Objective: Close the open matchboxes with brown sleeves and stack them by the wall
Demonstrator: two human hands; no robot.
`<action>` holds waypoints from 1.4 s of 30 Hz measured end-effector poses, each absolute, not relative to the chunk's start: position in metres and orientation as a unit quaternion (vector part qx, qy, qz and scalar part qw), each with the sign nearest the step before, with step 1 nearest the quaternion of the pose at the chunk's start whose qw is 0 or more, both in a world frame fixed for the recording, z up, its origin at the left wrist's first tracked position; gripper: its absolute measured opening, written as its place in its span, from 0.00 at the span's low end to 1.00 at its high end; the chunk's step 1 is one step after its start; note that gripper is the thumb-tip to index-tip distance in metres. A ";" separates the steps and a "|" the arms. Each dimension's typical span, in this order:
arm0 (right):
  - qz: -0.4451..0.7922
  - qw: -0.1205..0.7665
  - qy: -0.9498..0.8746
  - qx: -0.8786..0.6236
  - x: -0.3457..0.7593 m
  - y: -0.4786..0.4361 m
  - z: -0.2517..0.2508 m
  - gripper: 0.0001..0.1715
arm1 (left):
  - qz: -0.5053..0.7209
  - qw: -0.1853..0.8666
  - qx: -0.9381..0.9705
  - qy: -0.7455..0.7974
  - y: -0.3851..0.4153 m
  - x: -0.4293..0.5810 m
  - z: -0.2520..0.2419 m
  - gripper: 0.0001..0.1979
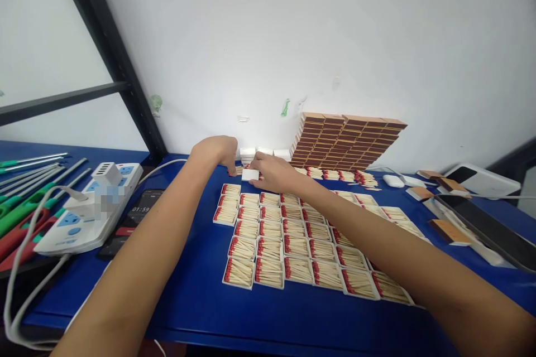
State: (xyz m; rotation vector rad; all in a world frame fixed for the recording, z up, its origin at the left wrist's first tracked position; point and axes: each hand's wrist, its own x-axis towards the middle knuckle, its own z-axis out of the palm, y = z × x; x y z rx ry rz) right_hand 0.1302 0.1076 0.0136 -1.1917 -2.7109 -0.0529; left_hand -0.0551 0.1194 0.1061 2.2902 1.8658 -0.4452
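My right hand (274, 172) pinches a small white matchbox tray (250, 175) near the back of the blue table. Just left of it, my left hand (224, 150) bends downward, its fingertips closed at a few red-headed matches (238, 170). Part of the matches and the fingertips is hidden. In front of both hands lie rows of white trays filled with matches (270, 246). Bundles of loose matches (330, 174) lie along the back, right of my right hand. White trays (264, 153) are stacked against the wall behind my hands.
A tall stack of brown matchboxes (347, 142) stands at the wall. On the right are loose matchbox sleeves (450, 231), a dark phone (486, 228) and a white power bank (481, 180). On the left lie a power strip (90, 215), another phone (136, 217) and green-handled tools (25, 206).
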 end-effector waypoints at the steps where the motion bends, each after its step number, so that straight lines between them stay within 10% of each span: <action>1: -0.018 0.093 -0.911 -0.402 0.131 0.108 0.014 0.21 | -0.153 0.071 0.771 0.614 0.119 -0.051 0.103 0.24; 42: -0.033 0.241 -0.847 -0.472 0.171 0.132 0.054 0.16 | -0.115 0.106 0.820 0.550 0.130 -0.036 0.071 0.31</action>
